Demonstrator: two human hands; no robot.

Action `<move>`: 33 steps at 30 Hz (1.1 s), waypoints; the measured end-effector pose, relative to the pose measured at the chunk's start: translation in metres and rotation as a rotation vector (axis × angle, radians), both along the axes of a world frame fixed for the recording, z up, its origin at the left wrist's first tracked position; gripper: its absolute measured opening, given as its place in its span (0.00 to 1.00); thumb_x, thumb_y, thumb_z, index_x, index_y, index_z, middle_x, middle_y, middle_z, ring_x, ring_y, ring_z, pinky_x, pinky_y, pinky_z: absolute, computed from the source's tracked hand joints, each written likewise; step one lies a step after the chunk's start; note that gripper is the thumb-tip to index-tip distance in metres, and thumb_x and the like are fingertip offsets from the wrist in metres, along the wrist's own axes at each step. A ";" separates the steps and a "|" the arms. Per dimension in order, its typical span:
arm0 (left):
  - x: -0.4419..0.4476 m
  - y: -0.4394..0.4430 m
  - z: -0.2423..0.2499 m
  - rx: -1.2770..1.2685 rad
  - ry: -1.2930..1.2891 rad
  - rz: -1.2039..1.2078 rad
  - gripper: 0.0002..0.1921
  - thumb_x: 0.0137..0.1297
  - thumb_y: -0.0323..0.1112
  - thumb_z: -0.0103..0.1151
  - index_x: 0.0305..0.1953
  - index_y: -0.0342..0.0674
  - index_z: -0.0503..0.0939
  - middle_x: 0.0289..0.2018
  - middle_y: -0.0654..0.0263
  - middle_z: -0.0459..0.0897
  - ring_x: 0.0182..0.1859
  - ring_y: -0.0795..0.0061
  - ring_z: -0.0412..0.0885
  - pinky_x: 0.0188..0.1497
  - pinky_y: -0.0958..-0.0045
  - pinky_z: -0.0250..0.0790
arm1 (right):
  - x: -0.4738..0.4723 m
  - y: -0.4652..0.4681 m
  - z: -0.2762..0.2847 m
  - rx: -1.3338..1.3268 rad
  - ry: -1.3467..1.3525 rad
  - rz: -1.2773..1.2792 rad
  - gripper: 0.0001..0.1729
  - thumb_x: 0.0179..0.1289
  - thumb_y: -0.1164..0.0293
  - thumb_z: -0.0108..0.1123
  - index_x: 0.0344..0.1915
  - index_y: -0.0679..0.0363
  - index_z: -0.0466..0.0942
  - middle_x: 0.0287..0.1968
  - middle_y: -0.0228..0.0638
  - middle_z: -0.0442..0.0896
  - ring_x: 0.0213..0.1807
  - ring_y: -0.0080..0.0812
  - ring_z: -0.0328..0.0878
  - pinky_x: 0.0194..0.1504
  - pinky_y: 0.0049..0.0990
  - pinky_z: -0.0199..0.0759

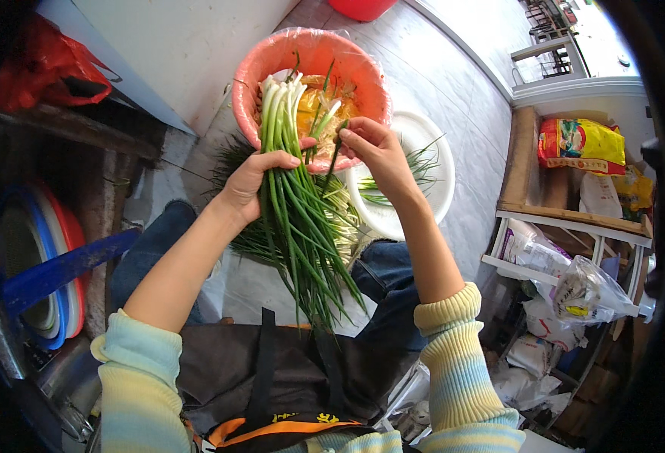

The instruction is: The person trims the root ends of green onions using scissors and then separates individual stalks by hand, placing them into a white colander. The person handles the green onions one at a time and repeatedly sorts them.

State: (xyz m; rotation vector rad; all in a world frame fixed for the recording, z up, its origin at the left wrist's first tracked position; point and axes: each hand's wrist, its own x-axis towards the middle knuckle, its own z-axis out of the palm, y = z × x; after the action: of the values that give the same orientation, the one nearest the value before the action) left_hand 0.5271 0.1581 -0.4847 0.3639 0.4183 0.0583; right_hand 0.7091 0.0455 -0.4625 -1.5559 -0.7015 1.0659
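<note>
A thick bunch of green onions (287, 175) is gripped in my left hand (247, 184), white ends pointing away and green tops hanging toward my lap. My right hand (375, 147) pinches a thin, dark green leaf (334, 153) between thumb and fingers, just right of the bunch. Beyond both hands stands a pink plastic basin (366, 68) lined with clear film, with peelings and yellowish plastic inside. Under the bunch, more green onions (341, 218) lie in a pile on the floor. A white colander (448, 181) behind my right wrist holds some green onions (420, 170).
At right, a wooden shelf (505, 158) holds a yellow and red bag (581, 141), above a rack with plastic-wrapped packages (587, 294). Colored round sieves or basins (72, 272) stand at left by a blue bar (72, 272). A red bag (49, 68) lies upper left.
</note>
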 end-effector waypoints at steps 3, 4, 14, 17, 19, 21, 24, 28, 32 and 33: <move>0.006 -0.004 0.003 -0.029 -0.008 0.017 0.28 0.51 0.27 0.51 0.57 0.31 0.64 0.46 0.51 0.75 0.48 0.67 0.77 0.52 0.67 0.71 | -0.008 0.009 -0.004 0.020 0.002 0.011 0.08 0.63 0.71 0.55 0.39 0.64 0.74 0.29 0.27 0.77 0.31 0.16 0.72 0.35 0.15 0.65; 0.006 -0.004 0.004 -0.043 -0.011 0.022 0.28 0.51 0.27 0.51 0.57 0.31 0.64 0.48 0.51 0.74 0.50 0.67 0.76 0.53 0.66 0.70 | -0.011 0.011 -0.001 0.015 0.027 0.001 0.08 0.63 0.71 0.55 0.38 0.65 0.74 0.30 0.28 0.78 0.33 0.17 0.74 0.37 0.16 0.67; 0.007 -0.004 -0.001 -0.100 0.011 0.122 0.18 0.52 0.27 0.53 0.47 0.32 0.72 0.37 0.61 0.79 0.36 0.73 0.79 0.43 0.71 0.74 | -0.023 0.022 0.009 -0.032 -0.040 0.070 0.10 0.63 0.72 0.54 0.37 0.69 0.73 0.31 0.34 0.79 0.34 0.23 0.78 0.35 0.20 0.72; 0.003 0.001 -0.009 -0.098 0.022 0.074 0.18 0.53 0.27 0.52 0.47 0.32 0.72 0.36 0.62 0.79 0.34 0.73 0.79 0.42 0.71 0.75 | -0.024 0.028 0.018 -0.010 -0.346 0.188 0.08 0.61 0.74 0.55 0.36 0.68 0.72 0.29 0.37 0.78 0.32 0.29 0.78 0.33 0.24 0.72; 0.005 -0.003 0.005 -0.088 0.027 0.055 0.17 0.54 0.28 0.51 0.46 0.31 0.72 0.35 0.62 0.79 0.35 0.74 0.79 0.42 0.71 0.75 | -0.014 0.029 0.022 0.064 -0.889 0.358 0.06 0.59 0.75 0.56 0.35 0.67 0.72 0.28 0.41 0.77 0.31 0.37 0.78 0.33 0.28 0.71; 0.005 -0.001 0.006 -0.066 0.023 0.045 0.16 0.54 0.28 0.50 0.46 0.31 0.72 0.35 0.62 0.79 0.35 0.74 0.79 0.42 0.70 0.75 | -0.009 0.033 0.026 0.098 -1.078 0.414 0.05 0.56 0.75 0.55 0.32 0.65 0.73 0.29 0.44 0.75 0.32 0.46 0.75 0.34 0.35 0.70; -0.002 0.002 0.006 -0.048 0.080 0.086 0.17 0.54 0.28 0.51 0.46 0.30 0.71 0.36 0.61 0.79 0.35 0.72 0.79 0.43 0.69 0.75 | -0.002 0.049 0.045 0.084 -1.258 0.422 0.06 0.56 0.76 0.55 0.34 0.65 0.75 0.31 0.43 0.77 0.32 0.45 0.76 0.35 0.34 0.70; 0.004 0.000 0.006 -0.076 0.047 0.078 0.18 0.53 0.28 0.51 0.47 0.29 0.70 0.38 0.58 0.78 0.37 0.70 0.80 0.44 0.68 0.75 | 0.051 0.052 0.053 -0.138 -1.168 0.310 0.16 0.54 0.77 0.57 0.45 0.63 0.74 0.34 0.43 0.81 0.30 0.35 0.78 0.35 0.28 0.72; 0.002 0.002 0.009 -0.075 0.048 0.066 0.21 0.51 0.28 0.51 0.48 0.29 0.69 0.43 0.54 0.77 0.44 0.67 0.78 0.50 0.66 0.71 | 0.070 0.044 0.005 -0.253 -0.866 0.285 0.20 0.56 0.76 0.58 0.51 0.63 0.72 0.32 0.35 0.80 0.29 0.22 0.74 0.35 0.23 0.71; 0.000 0.002 0.008 -0.070 0.050 0.055 0.21 0.50 0.27 0.51 0.49 0.29 0.68 0.45 0.53 0.77 0.47 0.65 0.77 0.54 0.66 0.70 | 0.062 0.044 0.005 -0.232 -0.661 0.296 0.21 0.57 0.75 0.58 0.52 0.63 0.71 0.32 0.32 0.80 0.30 0.18 0.73 0.35 0.22 0.70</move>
State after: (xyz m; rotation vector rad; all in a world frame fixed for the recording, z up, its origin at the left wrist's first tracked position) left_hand 0.5271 0.1605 -0.4769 0.2852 0.4785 0.0882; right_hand 0.7715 0.0899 -0.4577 -2.0798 -1.3241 0.8526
